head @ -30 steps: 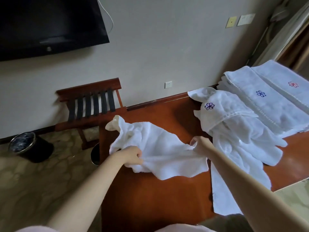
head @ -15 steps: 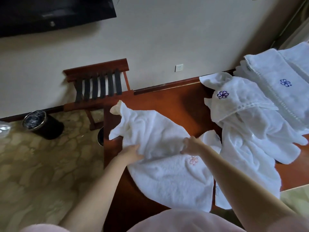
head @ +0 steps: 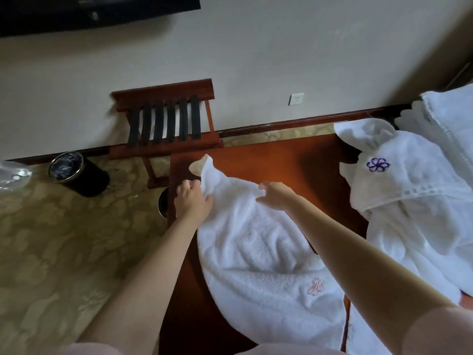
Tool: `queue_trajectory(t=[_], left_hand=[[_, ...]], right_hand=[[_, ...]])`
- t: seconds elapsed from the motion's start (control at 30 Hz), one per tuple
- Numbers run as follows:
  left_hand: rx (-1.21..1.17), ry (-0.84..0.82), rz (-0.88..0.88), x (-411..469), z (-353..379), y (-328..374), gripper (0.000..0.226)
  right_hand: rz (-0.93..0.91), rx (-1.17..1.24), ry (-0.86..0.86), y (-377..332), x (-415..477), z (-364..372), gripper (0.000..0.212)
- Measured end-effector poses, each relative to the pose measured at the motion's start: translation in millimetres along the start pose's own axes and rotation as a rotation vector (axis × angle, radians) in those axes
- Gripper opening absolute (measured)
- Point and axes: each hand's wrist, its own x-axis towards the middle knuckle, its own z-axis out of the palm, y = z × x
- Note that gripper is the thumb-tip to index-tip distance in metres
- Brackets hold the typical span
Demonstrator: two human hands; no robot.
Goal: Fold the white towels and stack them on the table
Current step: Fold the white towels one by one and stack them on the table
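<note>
A white towel (head: pixel 258 254) with a pink flower mark lies spread lengthwise on the red-brown table (head: pixel 281 160), its near end hanging over the front edge. My left hand (head: pixel 192 199) pinches the towel's far left part near the table's left edge. On the towel's far right edge, my right hand (head: pixel 275 194) grips the cloth. A crumpled white towel (head: pixel 399 180) with a purple flower mark lies to the right. Folded white towels (head: pixel 453 119) are stacked at the far right.
A wooden luggage rack (head: pixel 166 124) stands against the wall beyond the table's left corner. A black waste bin (head: pixel 76 172) sits on the patterned carpet at left, and another bin (head: pixel 163 206) peeks out beside the table's left edge. A dark television hangs top left.
The towel was bunched up between my hands, then got pulled toward me and spread flat. Both hands have since moved to its far end. The camera tilted down.
</note>
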Motion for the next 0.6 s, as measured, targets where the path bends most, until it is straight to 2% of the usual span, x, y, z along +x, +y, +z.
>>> queue_trajectory(t=[0.07, 0.1, 0.17, 0.23, 0.33, 0.4, 0.43, 0.5, 0.57, 0.6], left_hand=[[-0.045, -0.106, -0.100, 20.2, -0.6, -4.0, 0.048], [-0.045, -0.164, -0.114, 28.6, 1.1, -5.9, 0.041], [-0.088, -0.227, -0.073, 35.4, 4.9, -7.6, 0.021], [-0.190, -0.228, 0.007, 33.0, 7.5, -7.6, 0.019], [-0.238, -0.225, 0.240, 17.6, 0.9, -3.1, 0.021], [-0.256, -0.229, 0.392, 3.5, -8.9, 1.6, 0.033], [-0.270, -0.230, 0.447, -3.1, -14.0, 2.4, 0.035], [-0.316, -0.235, 0.500, -14.9, -23.9, 1.3, 0.035], [-0.376, -0.243, 0.481, -24.9, -33.1, -1.4, 0.033], [-0.416, -0.248, 0.453, -29.1, -36.4, -2.3, 0.032]], right_hand=[[-0.068, 0.013, -0.009, -20.8, 20.4, -5.2, 0.049], [-0.101, 0.022, -0.014, -30.6, 29.3, -7.3, 0.048], [-0.162, 0.028, -0.005, -48.5, 43.7, -12.2, 0.049], [-0.238, -0.005, 0.035, -64.8, 53.9, -19.8, 0.056], [-0.386, -0.268, 0.106, -86.8, 59.3, -30.8, 0.085], [-0.530, -0.567, 0.101, -98.3, 57.4, -34.4, 0.090], [-0.583, -0.672, 0.085, -101.5, 55.8, -34.2, 0.084], [-0.622, -0.758, 0.056, -103.2, 51.8, -31.6, 0.058], [-0.600, -0.774, 0.046, -99.0, 45.5, -29.1, 0.035], [-0.576, -0.780, 0.045, -95.0, 42.3, -28.0, 0.031]])
